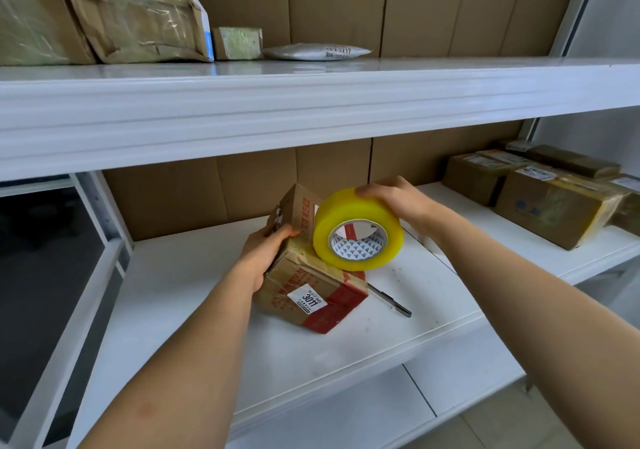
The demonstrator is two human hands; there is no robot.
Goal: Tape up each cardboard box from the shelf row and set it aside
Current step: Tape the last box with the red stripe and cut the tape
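A small cardboard box (311,293) with red print and a white "3011" label lies tilted on the white middle shelf (194,293). One of its flaps stands up at the back. My left hand (263,254) grips the box's left upper edge. My right hand (394,199) holds a big roll of yellow tape (358,229) from above, its lower rim resting against the top of the box.
A grey pen-like cutter (391,299) lies on the shelf just right of the box. Several taped cardboard boxes (547,203) sit at the shelf's right end. On the upper shelf (311,102) are brown parcels (138,23) and a grey mailer bag (315,51).
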